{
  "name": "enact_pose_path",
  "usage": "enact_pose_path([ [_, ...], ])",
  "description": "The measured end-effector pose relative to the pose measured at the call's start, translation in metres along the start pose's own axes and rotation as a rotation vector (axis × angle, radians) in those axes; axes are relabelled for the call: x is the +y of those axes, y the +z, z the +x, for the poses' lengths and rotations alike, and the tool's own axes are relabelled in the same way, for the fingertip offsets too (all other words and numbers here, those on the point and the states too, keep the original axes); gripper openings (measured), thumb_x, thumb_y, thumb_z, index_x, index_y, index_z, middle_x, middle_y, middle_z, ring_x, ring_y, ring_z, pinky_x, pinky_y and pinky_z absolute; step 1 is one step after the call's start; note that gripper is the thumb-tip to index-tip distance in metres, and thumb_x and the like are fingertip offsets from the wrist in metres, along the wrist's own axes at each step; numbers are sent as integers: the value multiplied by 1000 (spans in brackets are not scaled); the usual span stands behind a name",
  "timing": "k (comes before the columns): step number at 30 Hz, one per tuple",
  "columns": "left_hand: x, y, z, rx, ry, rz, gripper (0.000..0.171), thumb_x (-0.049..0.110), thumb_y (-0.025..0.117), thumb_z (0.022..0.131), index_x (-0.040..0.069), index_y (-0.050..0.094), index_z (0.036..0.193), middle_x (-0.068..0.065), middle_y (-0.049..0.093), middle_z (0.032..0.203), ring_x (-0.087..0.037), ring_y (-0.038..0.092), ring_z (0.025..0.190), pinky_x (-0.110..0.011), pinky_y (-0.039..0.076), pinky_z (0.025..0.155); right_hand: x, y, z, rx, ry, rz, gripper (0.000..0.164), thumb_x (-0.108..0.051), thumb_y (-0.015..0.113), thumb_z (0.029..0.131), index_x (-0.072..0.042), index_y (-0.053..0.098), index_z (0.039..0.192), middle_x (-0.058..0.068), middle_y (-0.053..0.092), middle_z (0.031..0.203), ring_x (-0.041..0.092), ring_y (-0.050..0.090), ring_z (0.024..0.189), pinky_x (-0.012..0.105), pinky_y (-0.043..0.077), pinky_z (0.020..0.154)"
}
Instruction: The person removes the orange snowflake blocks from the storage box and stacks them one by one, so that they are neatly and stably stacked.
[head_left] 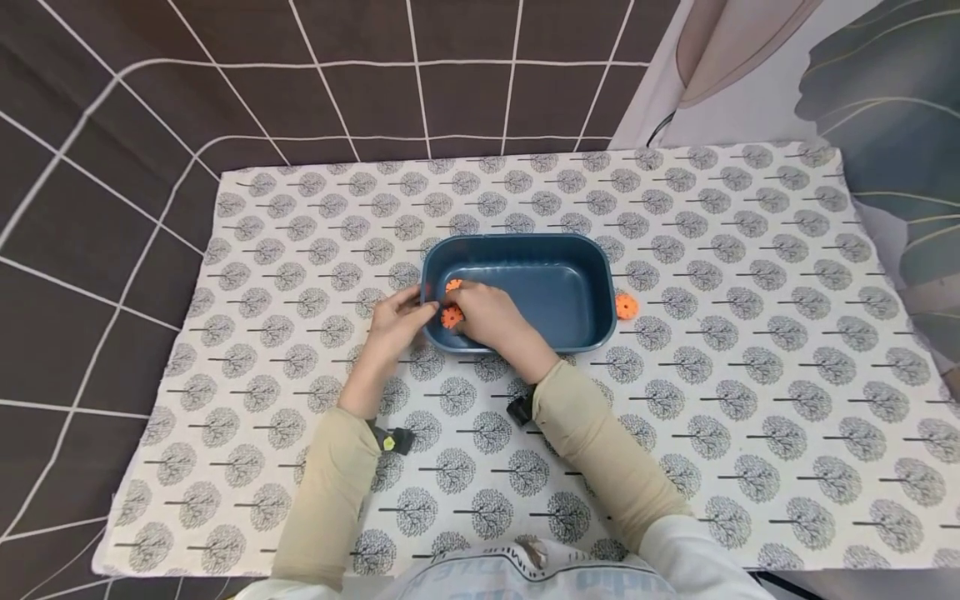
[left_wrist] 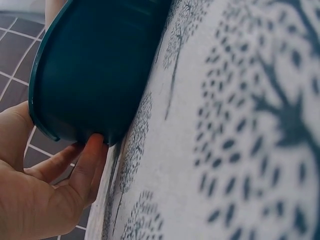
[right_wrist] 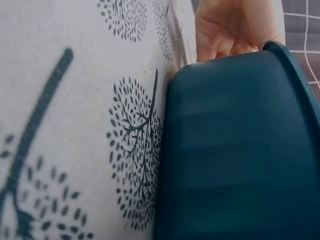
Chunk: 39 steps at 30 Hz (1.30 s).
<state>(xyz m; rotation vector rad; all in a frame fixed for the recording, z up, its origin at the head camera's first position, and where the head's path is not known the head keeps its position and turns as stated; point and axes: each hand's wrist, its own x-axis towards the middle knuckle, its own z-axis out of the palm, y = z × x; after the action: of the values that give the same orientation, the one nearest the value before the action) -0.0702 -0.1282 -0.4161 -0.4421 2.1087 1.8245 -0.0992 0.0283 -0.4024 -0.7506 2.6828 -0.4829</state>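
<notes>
A dark blue plastic bin (head_left: 555, 337) stands on the cloth. My left hand (head_left: 393, 325) is at its left end, thumb at the rim and fingertips touching the outer wall, as the left hand (left_wrist: 55, 190) in the left wrist view also shows. My right hand (head_left: 491, 315) reaches inside over the front rim. Between its thumb and index finger shows an orange notched disc (head_left: 452, 317), pinched close to the left inner wall. A second orange piece (head_left: 453, 285) sits just beyond the index finger. The right fingertips are partly hidden.
Against the bin's right end, outside, is another orange notched disc (head_left: 627, 306). A white cloth with tree prints (head_left: 720, 400) covers the table. Dark checked fabric (head_left: 360, 100) rises behind and at the left, and a pale curtain (head_left: 757, 92) hangs at the back right.
</notes>
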Motion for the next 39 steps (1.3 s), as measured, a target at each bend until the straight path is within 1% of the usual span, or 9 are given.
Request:
enact_pose_path([
  [5, 0, 1, -1, 2, 4, 6, 55, 16, 63, 86, 10, 45, 137, -13, 58, 122, -22, 57, 105, -23, 54, 80, 0, 1, 3, 4, 6, 8, 32, -19, 75, 79, -14, 68, 110, 6, 66, 106, 23, 62, 95, 39, 54, 78],
  [9, 1, 1, -2, 7, 3, 8, 55, 16, 63, 86, 10, 45, 138, -14, 57, 124, -23, 57, 108, -26, 53, 85, 0, 1, 6, -6, 6, 22, 36, -25, 78, 76, -14, 69, 109, 6, 66, 108, 23, 61, 99, 39, 54, 82],
  [12, 1, 1, -1, 11, 2, 3, 55, 16, 64, 86, 10, 45, 137, -13, 57, 125, -22, 56, 110, -28, 52, 88, 0, 0, 7, -21, 5, 43, 37, -25, 78, 76, -13, 68, 110, 7, 65, 109, 23, 60, 101, 38, 53, 85],
  [16, 2, 1, -1, 5, -5, -1, 54, 15, 64, 86, 10, 45, 137, -14, 57, 125, -23, 56, 110, -28, 52, 88, 0, 0, 8, -33, -7, 68, 38, -22, 78, 76, -10, 68, 111, 8, 63, 110, 23, 59, 102, 36, 52, 87],
  [20, 1, 0, -1, 6, 0, -4, 54, 15, 64, 86, 10, 46, 137, -14, 57, 124, -23, 56, 110, -28, 52, 88, 0, 0, 8, -35, -31, 56, 39, -22, 78, 76, -8, 67, 111, 9, 61, 111, 24, 59, 102, 35, 51, 87],
  [24, 0, 0, -1, 9, 10, 0, 54, 15, 64, 86, 10, 46, 137, -14, 57, 124, -23, 56, 111, -28, 51, 90, 0, 0, 9, -36, -49, 49, 37, -23, 77, 77, -7, 67, 109, 8, 62, 107, 23, 59, 99, 34, 52, 85],
  [28, 0, 0, -2, 10, 16, 2, 55, 15, 64, 86, 10, 45, 137, -15, 57, 125, -23, 55, 111, -29, 50, 92, 0, 1, 9, -35, -56, 67, 35, -23, 76, 77, -7, 68, 107, 7, 63, 100, 20, 58, 89, 32, 52, 77],
  [33, 1, 0, -3, 8, 13, -6, 53, 15, 63, 86, 10, 46, 137, -14, 58, 123, -22, 56, 110, -29, 50, 91, 0, 2, 9, -15, -61, 31, 28, -23, 74, 76, -7, 69, 98, 7, 62, 93, 19, 57, 80, 32, 52, 71],
  [39, 1, 1, -3, 7, 9, -3, 54, 16, 63, 86, 10, 46, 137, -13, 58, 123, -22, 57, 108, -26, 52, 87, 0, 1, 7, -21, -63, -14, 32, -25, 75, 75, -7, 68, 101, 6, 63, 101, 20, 59, 87, 34, 53, 76],
])
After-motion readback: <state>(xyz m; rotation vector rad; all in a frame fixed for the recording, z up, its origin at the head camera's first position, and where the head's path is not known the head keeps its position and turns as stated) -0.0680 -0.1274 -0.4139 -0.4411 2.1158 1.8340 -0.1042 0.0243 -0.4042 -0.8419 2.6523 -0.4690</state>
